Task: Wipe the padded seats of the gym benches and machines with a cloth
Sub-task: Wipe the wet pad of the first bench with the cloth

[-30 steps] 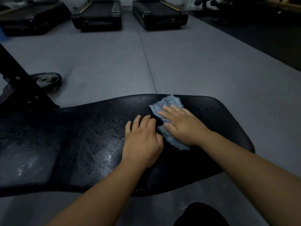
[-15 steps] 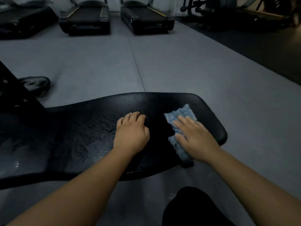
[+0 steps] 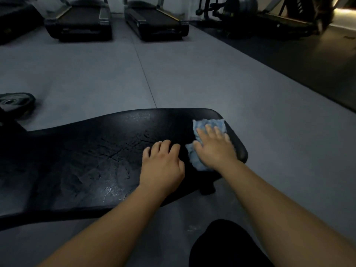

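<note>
A black padded bench seat (image 3: 100,157) stretches across the middle of the head view, its cracked surface glistening wet. A crumpled light blue cloth (image 3: 209,124) lies at the seat's right end. My right hand (image 3: 214,146) presses flat on the cloth with straight fingers, covering its middle. My left hand (image 3: 163,164) rests on the bare pad just left of the cloth, fingers bent at the knuckles and holding nothing.
A black weight plate (image 3: 13,103) lies on the grey floor at the left. Two treadmills (image 3: 81,22) (image 3: 156,20) stand at the back, with more machines (image 3: 250,16) at the far right. My dark-clad knee (image 3: 225,245) shows at the bottom.
My right hand has slid the cloth rightward along the seat and then up toward the far right corner. My left hand stayed on the pad beside it.
</note>
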The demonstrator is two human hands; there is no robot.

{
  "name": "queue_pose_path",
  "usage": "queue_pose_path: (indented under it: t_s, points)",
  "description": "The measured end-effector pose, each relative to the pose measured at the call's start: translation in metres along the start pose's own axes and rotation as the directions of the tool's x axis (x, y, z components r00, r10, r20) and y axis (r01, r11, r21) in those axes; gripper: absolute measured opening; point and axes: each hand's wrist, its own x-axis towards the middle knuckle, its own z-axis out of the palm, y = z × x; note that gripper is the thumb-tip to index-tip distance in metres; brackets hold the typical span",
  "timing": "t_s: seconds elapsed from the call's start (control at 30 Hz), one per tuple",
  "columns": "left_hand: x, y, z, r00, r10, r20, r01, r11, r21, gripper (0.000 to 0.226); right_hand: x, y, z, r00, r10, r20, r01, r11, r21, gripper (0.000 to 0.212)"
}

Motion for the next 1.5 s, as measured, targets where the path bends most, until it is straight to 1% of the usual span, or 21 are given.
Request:
queue_pose_path:
  t_s: [0.03, 0.1, 0.17, 0.23, 0.3, 0.4, 0.43, 0.57, 0.6, 0.67, 0.73, 0.8, 0.87, 1.0, 1.03, 1.1, 1.17, 1.23, 1.37, 1.43, 1.5]
  points:
    - [0.003, 0.002, -0.001, 1.0, -0.003, -0.016, 0.003, 1.0, 0.025, 0.044, -0.001, -0.009, 0.001, 1.0, -0.024, 0.008, 0.024, 1.0, 0.013, 0.061]
    - [0.013, 0.003, -0.001, 0.999, -0.007, -0.053, 0.011, 0.997, 0.072, 0.038, -0.024, -0.015, 0.002, 0.986, -0.166, -0.003, 0.166, 0.985, 0.035, 0.064]
    - [0.024, 0.004, 0.001, 0.997, -0.019, -0.069, 0.024, 0.997, 0.067, 0.034, -0.051, 0.004, 0.0, 0.963, -0.269, -0.021, 0.27, 0.962, 0.05, 0.071]
    - [0.03, 0.005, 0.008, 0.997, 0.023, -0.079, -0.019, 0.998, 0.055, 0.037, -0.04, 0.029, -0.005, 0.97, -0.241, -0.02, 0.242, 0.969, 0.04, 0.07]
    - [0.034, 0.009, 0.014, 0.992, 0.106, -0.073, -0.101, 0.993, 0.058, 0.045, 0.0, 0.041, -0.009, 0.992, -0.125, -0.025, 0.125, 0.992, 0.026, 0.06]
    - [0.041, 0.009, 0.012, 0.988, 0.148, -0.039, -0.146, 0.988, 0.056, 0.053, 0.042, 0.016, -0.01, 1.0, -0.001, 0.002, 0.001, 1.0, 0.026, 0.061]
    - [0.046, 0.008, 0.011, 0.99, 0.14, -0.024, -0.139, 0.99, 0.03, 0.056, 0.041, 0.01, -0.009, 1.0, -0.022, 0.005, 0.022, 0.999, 0.028, 0.062]
    - [0.06, 0.009, 0.013, 0.997, 0.075, 0.008, -0.075, 0.997, -0.028, 0.06, -0.001, 0.028, -0.006, 0.968, -0.252, -0.021, 0.252, 0.966, 0.049, 0.06]
    - [0.062, 0.009, 0.015, 0.998, 0.068, 0.001, -0.068, 0.997, -0.028, 0.06, 0.004, 0.038, -0.009, 0.965, -0.259, -0.036, 0.261, 0.964, 0.058, 0.059]
    - [0.062, 0.01, 0.015, 0.998, 0.067, 0.003, -0.067, 0.998, -0.022, 0.061, 0.036, 0.05, -0.011, 0.98, -0.196, -0.031, 0.197, 0.98, 0.037, 0.06]
    - [0.061, 0.009, 0.016, 0.997, 0.075, -0.001, -0.075, 0.997, -0.012, 0.06, 0.076, 0.042, -0.007, 0.995, -0.097, -0.017, 0.097, 0.995, -0.007, 0.062]
    - [0.062, 0.01, 0.015, 0.997, 0.078, -0.006, -0.078, 0.997, -0.02, 0.057, 0.101, 0.018, -0.004, 0.998, -0.055, -0.014, 0.055, 0.998, -0.02, 0.063]
    - [0.061, 0.009, 0.015, 0.997, 0.075, -0.015, -0.075, 0.997, -0.021, 0.056, 0.098, 0.0, -0.004, 0.995, -0.1, -0.004, 0.1, 0.995, -0.024, 0.062]
    - [0.061, 0.008, 0.015, 0.997, 0.068, -0.045, -0.07, 0.996, -0.051, 0.038, 0.043, 0.027, -0.008, 0.938, -0.346, 0.019, 0.346, 0.938, 0.002, 0.07]
    - [0.062, 0.008, 0.015, 0.997, 0.066, -0.041, -0.068, 0.996, -0.055, 0.037, 0.038, 0.039, -0.01, 0.938, -0.346, 0.027, 0.346, 0.938, 0.022, 0.068]
    - [0.061, 0.008, 0.016, 0.996, 0.071, -0.045, -0.073, 0.996, -0.046, 0.038, 0.054, 0.054, -0.011, 0.962, -0.272, 0.024, 0.271, 0.962, 0.024, 0.061]
    - [0.061, 0.009, 0.017, 0.996, 0.072, -0.056, -0.075, 0.996, -0.043, 0.038, 0.084, 0.05, -0.01, 0.984, -0.179, -0.004, 0.179, 0.983, 0.023, 0.059]
    - [0.061, 0.008, 0.018, 0.996, 0.066, -0.065, -0.069, 0.997, -0.041, 0.038, 0.105, 0.036, -0.007, 0.988, -0.153, -0.011, 0.153, 0.988, 0.008, 0.061]
    - [0.059, 0.008, 0.018, 0.995, 0.072, -0.065, -0.076, 0.996, -0.052, 0.042, 0.073, 0.038, -0.007, 0.959, -0.281, 0.037, 0.282, 0.959, -0.021, 0.064]
    - [0.057, 0.008, 0.019, 0.996, 0.07, -0.063, -0.074, 0.996, -0.056, 0.046, 0.036, 0.05, -0.011, 0.928, -0.369, 0.055, 0.369, 0.929, 0.008, 0.063]
    - [0.056, 0.008, 0.018, 0.997, 0.064, -0.045, -0.067, 0.995, -0.07, 0.049, 0.006, 0.057, -0.015, 0.91, -0.411, 0.055, 0.409, 0.912, 0.04, 0.068]
